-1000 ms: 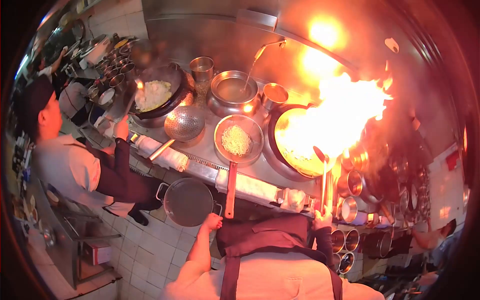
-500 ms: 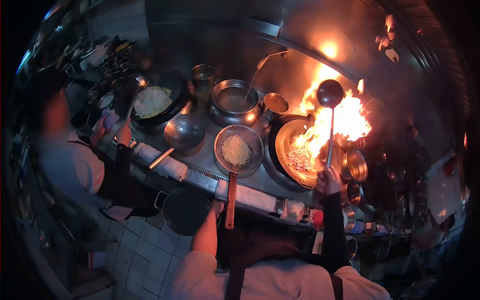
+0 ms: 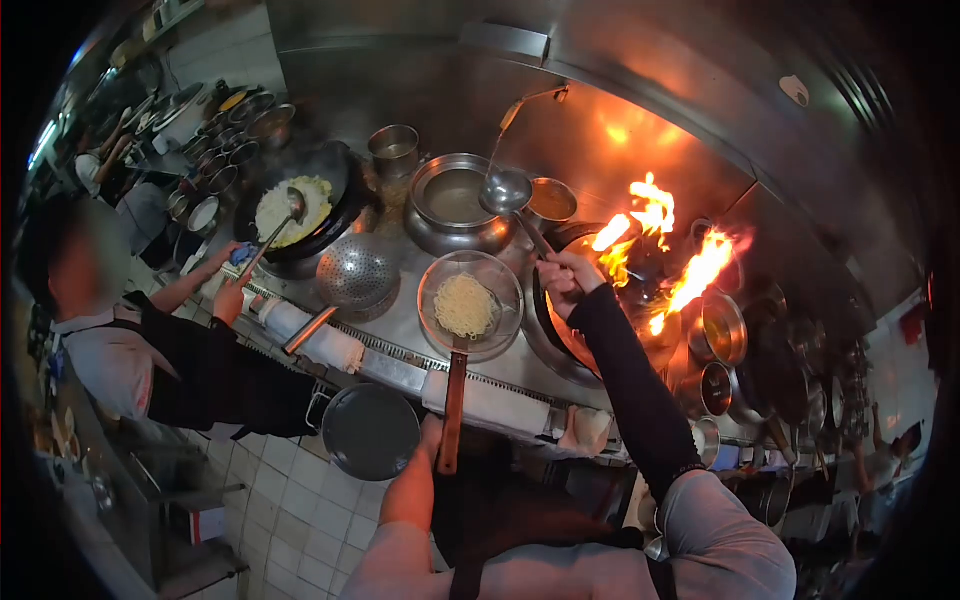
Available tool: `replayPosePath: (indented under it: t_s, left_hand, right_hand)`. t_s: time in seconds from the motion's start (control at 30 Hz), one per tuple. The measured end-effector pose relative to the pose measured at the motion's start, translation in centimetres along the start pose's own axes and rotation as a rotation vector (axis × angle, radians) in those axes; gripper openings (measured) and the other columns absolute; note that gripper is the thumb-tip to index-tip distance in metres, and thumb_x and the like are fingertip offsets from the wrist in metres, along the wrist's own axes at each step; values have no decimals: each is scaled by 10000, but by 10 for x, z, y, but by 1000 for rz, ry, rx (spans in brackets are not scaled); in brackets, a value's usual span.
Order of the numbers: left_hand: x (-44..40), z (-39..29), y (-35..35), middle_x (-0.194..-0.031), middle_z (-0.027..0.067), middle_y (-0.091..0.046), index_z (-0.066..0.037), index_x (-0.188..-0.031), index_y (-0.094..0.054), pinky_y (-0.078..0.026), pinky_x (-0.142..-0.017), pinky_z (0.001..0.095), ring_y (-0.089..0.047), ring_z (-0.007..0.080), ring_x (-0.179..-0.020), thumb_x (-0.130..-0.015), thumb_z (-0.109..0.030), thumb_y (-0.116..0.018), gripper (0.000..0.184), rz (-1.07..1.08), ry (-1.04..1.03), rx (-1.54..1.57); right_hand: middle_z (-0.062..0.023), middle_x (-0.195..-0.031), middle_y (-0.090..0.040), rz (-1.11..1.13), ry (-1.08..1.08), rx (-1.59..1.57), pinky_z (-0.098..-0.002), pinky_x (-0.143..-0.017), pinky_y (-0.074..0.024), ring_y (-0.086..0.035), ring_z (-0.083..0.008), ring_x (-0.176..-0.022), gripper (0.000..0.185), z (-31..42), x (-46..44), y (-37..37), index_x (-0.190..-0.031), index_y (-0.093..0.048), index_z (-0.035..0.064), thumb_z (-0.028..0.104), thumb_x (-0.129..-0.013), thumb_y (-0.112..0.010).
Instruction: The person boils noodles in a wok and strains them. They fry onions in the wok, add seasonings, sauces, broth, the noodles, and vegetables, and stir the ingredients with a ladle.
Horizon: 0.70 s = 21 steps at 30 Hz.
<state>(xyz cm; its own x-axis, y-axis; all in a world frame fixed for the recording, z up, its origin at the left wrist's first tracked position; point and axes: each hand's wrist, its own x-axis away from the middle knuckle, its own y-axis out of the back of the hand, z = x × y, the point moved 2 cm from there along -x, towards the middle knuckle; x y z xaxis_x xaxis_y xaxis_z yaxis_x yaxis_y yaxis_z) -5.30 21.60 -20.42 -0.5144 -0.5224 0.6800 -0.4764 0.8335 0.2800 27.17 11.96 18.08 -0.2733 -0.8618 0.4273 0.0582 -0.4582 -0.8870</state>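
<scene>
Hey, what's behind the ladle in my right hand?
Past the ladle, a wide metal pot shows on the left and a smaller pot on the right. The ladle hides part of the wide metal pot's right rim.

So the person's got a pale greyish short-sleeved top (image 3: pixel 545 568) on, bottom of the frame, with dark apron straps (image 3: pixel 467 582) over both shoulders and a dark apron (image 3: pixel 490 512) below. Snug black arm sleeve (image 3: pixel 637 395) on the right forearm, gathered edge near the elbow; right grip (image 3: pixel 568 279) bare.
</scene>
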Motion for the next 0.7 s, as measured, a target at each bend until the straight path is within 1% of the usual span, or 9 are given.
replayPosePath:
  t_s: [0.07,0.17,0.27,0.3,0.4,0.43,0.57,0.67,0.7]
  left_hand:
    - [-95,85,-24,-985,305,-681,89,-1015,-666,-517,-809,466,-665,424,-1010,-837,-274,-630,405,-73,-125,-36]
    - [-40,16,10,-1040,321,-660,58,-1060,-672,-506,-844,467,-630,460,-1040,-817,-202,-563,372,-85,-95,-249]
    - [-79,46,9,-1061,288,-670,25,-1078,-678,-504,-848,465,-634,434,-1050,-832,-200,-553,356,24,-54,-246]
    - [-101,65,6,-1055,240,-691,-21,-1109,-683,-507,-850,457,-655,393,-1041,-865,-206,-531,342,-12,-248,-501]
    - [-95,58,11,-1084,213,-694,-44,-1156,-670,-512,-857,441,-664,365,-1046,-903,-259,-521,364,87,-290,-516]
    - [-93,57,5,-1095,226,-687,-41,-1172,-662,-517,-851,429,-669,351,-1043,-906,-270,-546,370,59,-282,-155]
    - [-82,42,1,-1049,223,-703,-48,-1111,-698,-532,-823,415,-687,313,-1014,-883,-221,-592,305,-53,-248,-93]
    - [-72,28,3,-1045,200,-712,-40,-1083,-701,-541,-824,410,-685,321,-1007,-847,-259,-635,329,-88,-204,-383]
    - [-88,47,-3,-1066,186,-711,-37,-1082,-694,-541,-836,418,-675,335,-1021,-813,-293,-665,373,-205,-391,-438]
  right_hand:
    - [-18,-730,-454,61,-86,-79,-175,-383,-374,-437,-49,-518,199,19,-25,8,-1044,-450,-86,68,-954,-539]
    - [-24,-719,-453,16,-17,-66,-178,-388,-375,-438,-54,-508,222,26,-42,0,-1084,-422,-71,62,-952,-541]
    - [-26,-706,-457,90,-50,-88,-176,-393,-380,-436,-59,-491,207,30,-64,0,-1070,-415,-57,55,-949,-540]
    - [-26,-697,-462,82,-46,-102,-177,-396,-387,-432,-62,-476,184,29,-70,-1,-1035,-418,-50,54,-947,-541]
    - [7,-659,-439,54,-56,-126,-174,-402,-368,-416,-46,-476,163,29,-85,-5,-823,-416,36,58,-934,-533]
    - [3,-656,-441,66,-90,-155,-178,-401,-371,-417,-51,-474,159,31,-89,-5,-830,-417,32,56,-933,-536]
    - [-6,-660,-450,56,-86,-162,-184,-398,-373,-419,-58,-478,140,33,-105,2,-878,-427,7,56,-934,-546]
    - [-10,-667,-459,19,-66,-178,-189,-396,-373,-424,-62,-481,141,36,-107,1,-942,-432,-14,56,-935,-555]
    - [-11,-669,-461,20,-67,-189,-190,-396,-373,-426,-63,-481,148,36,-109,1,-962,-432,-20,55,-935,-558]
